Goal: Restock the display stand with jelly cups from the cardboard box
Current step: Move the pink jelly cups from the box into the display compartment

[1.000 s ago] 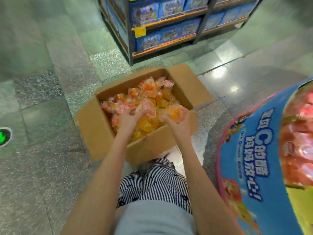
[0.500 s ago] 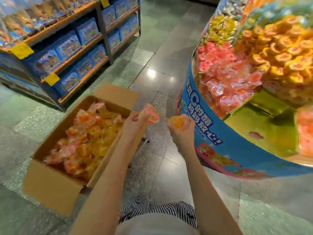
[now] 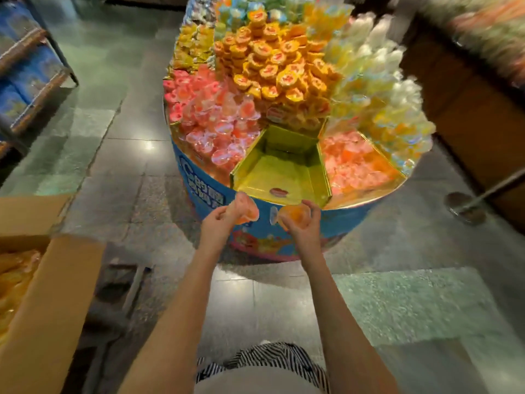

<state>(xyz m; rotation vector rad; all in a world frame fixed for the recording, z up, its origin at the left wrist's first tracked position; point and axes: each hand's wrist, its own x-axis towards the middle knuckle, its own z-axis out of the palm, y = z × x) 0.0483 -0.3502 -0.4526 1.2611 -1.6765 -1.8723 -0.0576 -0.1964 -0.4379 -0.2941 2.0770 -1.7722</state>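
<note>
Left hand: grip curled round a pinkish jelly cup. Right hand: grip curled round an orange jelly cup. Both cups are held at the display stand front rim, just before its yellow compartment. Cardboard box on floor, well apart from stand.

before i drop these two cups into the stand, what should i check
1. Left hand grips the pink-orange jelly cup: ok.
2. Right hand grips the orange jelly cup: ok.
3. Yellow compartment has room: ok, only one lone cup lies in it.
4. Hands above that compartment: not ok, both are short of the rim, in front of the display stand wall.
5. Flavours suit that compartment: cannot tell.
6. Cardboard box holds more cups: ok.
</note>
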